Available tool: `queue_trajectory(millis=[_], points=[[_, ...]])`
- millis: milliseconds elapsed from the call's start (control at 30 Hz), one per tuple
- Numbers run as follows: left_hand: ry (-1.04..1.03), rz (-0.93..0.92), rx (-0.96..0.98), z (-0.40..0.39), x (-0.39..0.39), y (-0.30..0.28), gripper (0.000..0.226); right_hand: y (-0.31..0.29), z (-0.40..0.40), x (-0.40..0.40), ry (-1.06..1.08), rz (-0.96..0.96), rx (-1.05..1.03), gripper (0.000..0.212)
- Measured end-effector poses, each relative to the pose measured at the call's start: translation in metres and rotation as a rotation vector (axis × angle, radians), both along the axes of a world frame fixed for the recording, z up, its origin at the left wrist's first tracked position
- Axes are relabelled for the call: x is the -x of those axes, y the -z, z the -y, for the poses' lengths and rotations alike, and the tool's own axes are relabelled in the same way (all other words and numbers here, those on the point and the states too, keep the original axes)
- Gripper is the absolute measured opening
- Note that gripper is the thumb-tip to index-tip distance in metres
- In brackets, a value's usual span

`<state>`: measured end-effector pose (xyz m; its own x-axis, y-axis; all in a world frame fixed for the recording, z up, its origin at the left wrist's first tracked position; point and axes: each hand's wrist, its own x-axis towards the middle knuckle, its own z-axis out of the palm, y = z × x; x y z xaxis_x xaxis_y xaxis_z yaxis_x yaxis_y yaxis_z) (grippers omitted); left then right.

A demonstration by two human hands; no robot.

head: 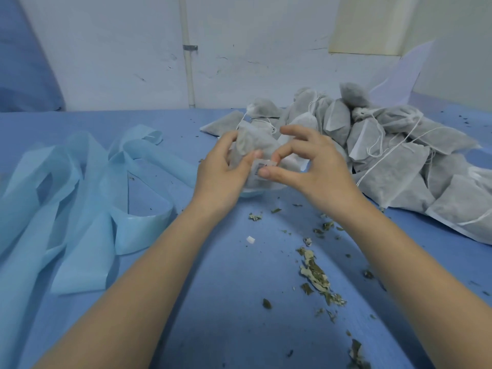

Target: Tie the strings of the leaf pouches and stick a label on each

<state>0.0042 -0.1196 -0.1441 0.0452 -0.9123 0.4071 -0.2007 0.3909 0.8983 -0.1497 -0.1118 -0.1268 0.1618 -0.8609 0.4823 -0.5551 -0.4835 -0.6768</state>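
The worktop point(226, 302) carries a blue non-woven cover. On its left side lies a tangle of pale blue backing strips point(80, 198). At the right rear, a heap of leaf pouches point(386, 145) rests on the cover, their white drawstrings point(383, 153) trailing loose across one another. Dried leaf fragments point(316, 275) are scattered over the cover between the forearms and toward the right, and a small white scrap point(250, 239) lies near them.

One leaf pouch point(247, 153) is held above the worktop at centre. The left hand point(221, 171) grips this pouch, fingers curled around its far side and thumb across its front. The right hand point(308, 166) pinches a small white label point(259, 169) between thumb and forefinger, its remaining fingers spread. The label lies against the front of the held pouch. Dark print is visible on the label but is too small to read.
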Motion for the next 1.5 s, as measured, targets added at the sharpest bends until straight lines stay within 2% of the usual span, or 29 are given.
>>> queue_trajectory(millis=[233,400,567,700,833,900,1033,1133,1200,1300,1400,1500], points=[[0.124,-0.04,0.005,-0.004,0.004,-0.005,0.023,0.002,0.008,0.007,-0.009,0.115,0.028,0.014],[0.188,-0.125,-0.028,-0.004,0.006,-0.005,0.016,0.005,0.01,0.009,-0.006,0.187,-0.002,0.019],[0.236,-0.149,-0.078,-0.005,0.006,-0.007,0.045,0.004,0.009,0.01,-0.022,0.245,-0.044,0.047],[0.259,-0.17,-0.107,-0.005,0.006,-0.007,0.05,0.004,0.008,0.013,-0.111,0.377,-0.155,0.033],[0.258,-0.166,-0.102,-0.003,0.004,-0.007,0.043,0.003,0.008,0.013,-0.176,0.483,-0.256,0.04],[0.257,-0.157,-0.11,-0.004,0.006,-0.006,0.041,0.004,0.008,0.01,-0.131,0.488,-0.22,0.042],[0.254,-0.136,-0.127,-0.004,0.01,-0.005,0.036,0.01,0.012,0.004,0.046,0.529,-0.071,0.011],[0.21,-0.145,-0.139,-0.005,0.011,-0.006,0.031,0.013,0.014,-0.001,0.081,0.488,0.0,0.008],[0.133,-0.197,-0.169,-0.005,0.014,-0.008,0.025,0.013,0.012,0.0,-0.008,0.463,-0.064,0.006],[-0.043,-0.312,-0.248,-0.002,0.017,-0.012,0.025,0.016,0.008,0.0,-0.157,0.435,-0.173,0.029],[-0.205,-0.335,-0.246,-0.001,0.021,-0.014,0.023,0.017,0.006,-0.004,-0.1,0.434,-0.152,0.056],[-0.316,-0.39,-0.247,-0.001,0.02,-0.013,0.025,0.019,0.003,-0.011,-0.005,0.547,-0.199,0.063]])
